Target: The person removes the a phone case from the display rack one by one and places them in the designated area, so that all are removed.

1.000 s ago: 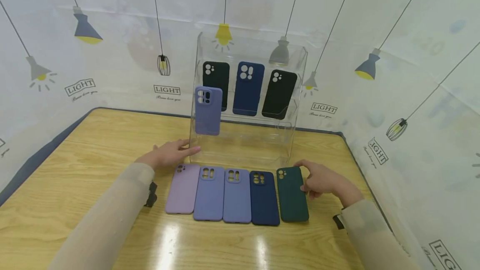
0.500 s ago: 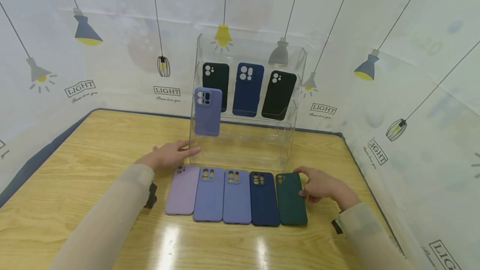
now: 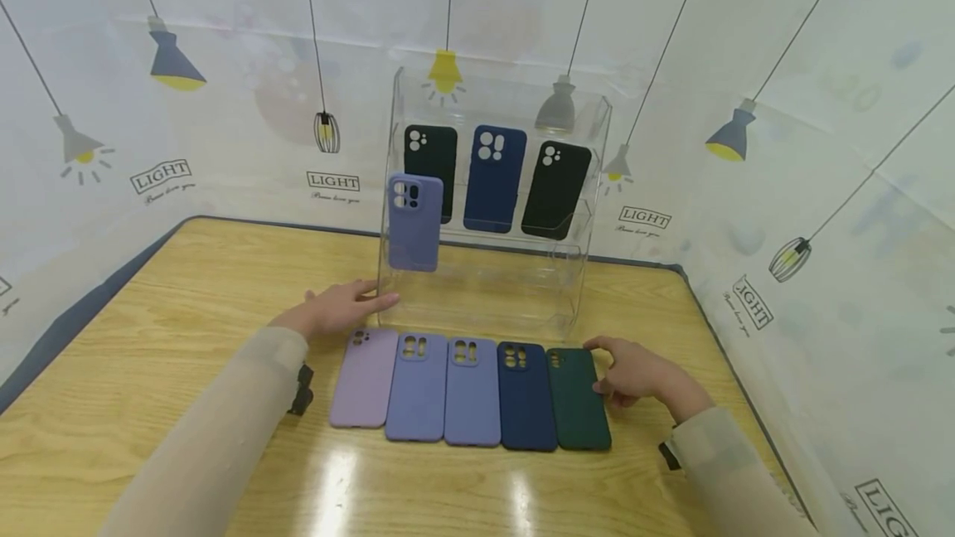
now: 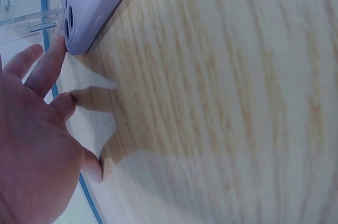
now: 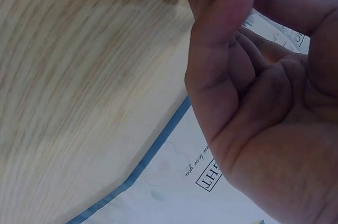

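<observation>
Several phone cases lie side by side in a row on the table. At the right end is a dark green phone case, flat beside a navy phone case. My right hand holds the green case at its upper right corner, index finger at the top and thumb at the side; the right wrist view shows the other fingers curled. My left hand, fingers extended, touches the lower left edge of a clear display stand. It lies just behind a pink-lilac phone case, whose camera end shows in the left wrist view.
Two periwinkle phone cases lie mid-row. The stand bears a dark green case, a blue case and a black-looking case above, with a periwinkle case lower left. Lamp-printed walls enclose the wooden table.
The green case has been lowered flat and shifted slightly left and toward me, closing up against the navy case. My right hand moved with it; my left hand stayed at the stand.
</observation>
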`<state>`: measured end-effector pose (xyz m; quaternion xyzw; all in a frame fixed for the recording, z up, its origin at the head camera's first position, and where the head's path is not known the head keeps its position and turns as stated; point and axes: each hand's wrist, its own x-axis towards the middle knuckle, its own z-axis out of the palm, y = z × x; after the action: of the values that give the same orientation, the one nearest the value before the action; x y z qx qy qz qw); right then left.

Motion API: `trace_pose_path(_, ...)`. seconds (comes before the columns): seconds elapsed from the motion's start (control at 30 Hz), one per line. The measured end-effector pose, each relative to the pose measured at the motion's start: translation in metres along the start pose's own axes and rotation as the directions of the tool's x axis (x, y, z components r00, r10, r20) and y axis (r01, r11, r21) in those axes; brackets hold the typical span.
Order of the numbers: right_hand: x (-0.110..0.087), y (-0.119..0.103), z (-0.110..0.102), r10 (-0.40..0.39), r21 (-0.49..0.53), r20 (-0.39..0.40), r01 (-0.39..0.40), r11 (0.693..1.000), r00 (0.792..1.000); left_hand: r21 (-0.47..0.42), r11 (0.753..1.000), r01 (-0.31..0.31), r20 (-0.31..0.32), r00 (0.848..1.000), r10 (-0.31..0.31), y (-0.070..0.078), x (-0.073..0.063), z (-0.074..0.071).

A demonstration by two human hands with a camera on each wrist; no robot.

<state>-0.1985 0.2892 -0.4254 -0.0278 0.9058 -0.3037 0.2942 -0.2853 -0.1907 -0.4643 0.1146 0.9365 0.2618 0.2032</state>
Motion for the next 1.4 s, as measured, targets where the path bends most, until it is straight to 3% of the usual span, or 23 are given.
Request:
trace_pose_path(0.23,-0.001,-0.002,-0.005,0.004,-0.024,-0.012,-0.004,1.0,1.0,0.004,1.0,0.006,-0.002,1.0,-0.006,0.001,-0.001,0.0)
trace_pose_path(0.43,-0.008,-0.018,-0.018,0.004,-0.045,0.003,-0.004,0.999,1.0,0.005,1.0,0.008,0.003,1.0,-0.008,0.001,-0.002,0.0)
trace_pose_path(0.73,-0.016,-0.075,-0.062,-0.041,-0.182,0.013,0.042,0.982,0.999,0.0,1.0,0.021,0.012,1.0,-0.021,0.002,-0.004,-0.001)
trace_pose_path(0.97,-0.006,-0.125,-0.089,-0.035,-0.314,0.013,0.037,0.949,0.999,-0.005,1.0,0.005,0.006,1.0,-0.005,0.004,-0.006,-0.003)
trace_pose_path(1.2,0.011,-0.159,-0.101,-0.067,-0.337,-0.051,0.046,0.94,0.996,0.004,1.0,-0.013,0.001,1.0,0.013,0.004,-0.006,-0.001)
trace_pose_path(1.4,0.021,-0.185,-0.098,-0.142,-0.352,-0.09,0.102,0.93,0.986,0.006,1.0,-0.008,0.002,1.0,0.008,0.005,-0.006,-0.002)
